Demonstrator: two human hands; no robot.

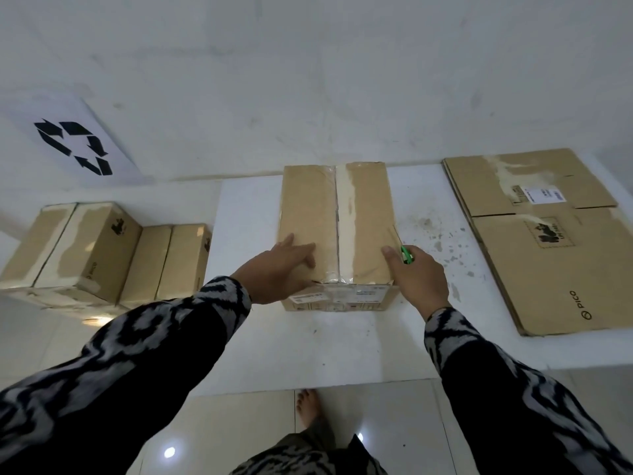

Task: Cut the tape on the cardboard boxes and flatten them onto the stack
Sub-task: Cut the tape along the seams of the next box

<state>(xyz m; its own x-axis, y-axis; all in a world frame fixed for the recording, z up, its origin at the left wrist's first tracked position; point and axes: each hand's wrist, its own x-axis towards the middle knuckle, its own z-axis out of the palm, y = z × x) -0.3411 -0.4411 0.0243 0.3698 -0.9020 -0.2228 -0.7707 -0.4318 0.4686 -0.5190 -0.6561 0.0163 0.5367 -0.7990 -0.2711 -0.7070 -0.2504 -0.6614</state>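
Box (337,231) lies lengthwise toward wall.

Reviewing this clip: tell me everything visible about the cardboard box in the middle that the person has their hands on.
The middle box is a brown, elongated corrugated carton, still assembled and closed, standing on the white surface with its far end near the wall. Clear tape and a pale torn strip run along its top centre seam. Printed labels sit on its near end face. The left hand rests flat on its top left flap; the right hand, gripping a green cutter, touches its near right corner.
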